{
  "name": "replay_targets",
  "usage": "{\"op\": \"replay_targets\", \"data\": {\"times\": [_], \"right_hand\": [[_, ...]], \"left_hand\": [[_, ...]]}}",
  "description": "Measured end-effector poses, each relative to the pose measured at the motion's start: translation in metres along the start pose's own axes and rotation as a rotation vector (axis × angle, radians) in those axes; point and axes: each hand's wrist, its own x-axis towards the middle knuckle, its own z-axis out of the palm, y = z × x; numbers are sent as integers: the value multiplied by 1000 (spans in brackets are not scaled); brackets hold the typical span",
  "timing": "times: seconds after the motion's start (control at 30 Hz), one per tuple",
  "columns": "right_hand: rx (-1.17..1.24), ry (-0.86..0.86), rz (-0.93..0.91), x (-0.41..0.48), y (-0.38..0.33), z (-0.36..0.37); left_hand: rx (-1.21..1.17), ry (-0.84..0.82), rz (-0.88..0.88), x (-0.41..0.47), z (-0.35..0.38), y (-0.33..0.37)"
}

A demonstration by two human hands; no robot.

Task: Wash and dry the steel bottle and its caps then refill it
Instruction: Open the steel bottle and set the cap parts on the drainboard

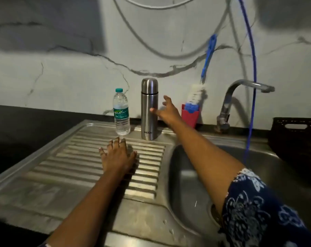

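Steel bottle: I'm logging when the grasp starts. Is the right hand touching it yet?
Cannot tell. In the head view the right hand reaches with fingers spread, its thumb overlapping the steel bottle, but neither contact nor a gap shows plainly.

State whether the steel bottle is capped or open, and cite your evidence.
Capped: the domed cap sits flush atop the upright bottle, a thin seam beneath it.
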Motion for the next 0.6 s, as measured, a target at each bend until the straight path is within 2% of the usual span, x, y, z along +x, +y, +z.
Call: {"op": "replay_targets", "data": {"times": [0.1,0.23,0.33,0.5,0.6], "right_hand": [[15,6,-43,24,-11,3],[94,-10,-61,41,-16,13],[114,58,-76,48,-17,21],[-56,234,-117,48,-19,26],[-67,275,-152,31,-21,18]], "left_hand": [[61,-18,7,8,7,-5],[-3,-83,32,5,16,-7],[5,-105,38,7,19,-10],[25,-103,15,7,20,-7],[33,-104,7,5,17,-5]]}}
